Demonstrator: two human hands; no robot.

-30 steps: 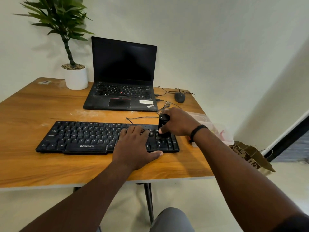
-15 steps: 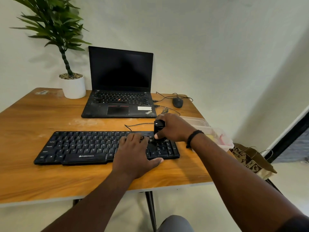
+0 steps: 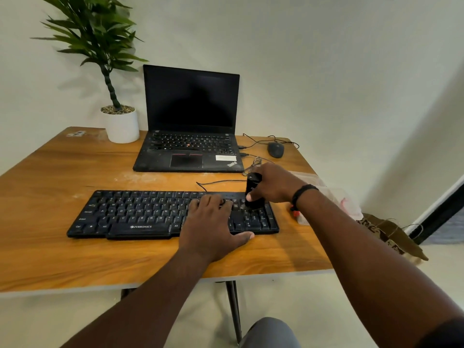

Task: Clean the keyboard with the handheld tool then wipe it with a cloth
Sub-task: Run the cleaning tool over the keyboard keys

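A black keyboard (image 3: 135, 214) lies across the wooden table (image 3: 50, 172) in front of me. My right hand (image 3: 273, 183) grips a black handheld tool (image 3: 252, 188), held upright with its lower end on the keys at the keyboard's right end. My left hand (image 3: 211, 227) lies flat with fingers spread on the keyboard's right half, thumb at the front edge, pressing the keyboard down. I see no cloth that I can clearly identify.
An open black laptop (image 3: 190, 136) stands behind the keyboard, a potted plant (image 3: 120, 121) to its left. A mouse (image 3: 275, 149) and cables lie at the back right. A clear plastic container (image 3: 334, 197) sits at the table's right edge; a brown paper bag (image 3: 391, 234) is on the floor.
My head has tilted down, so the table sits lower in view. The tool has slid slightly left along the right end of the keys. My left hand stays put.
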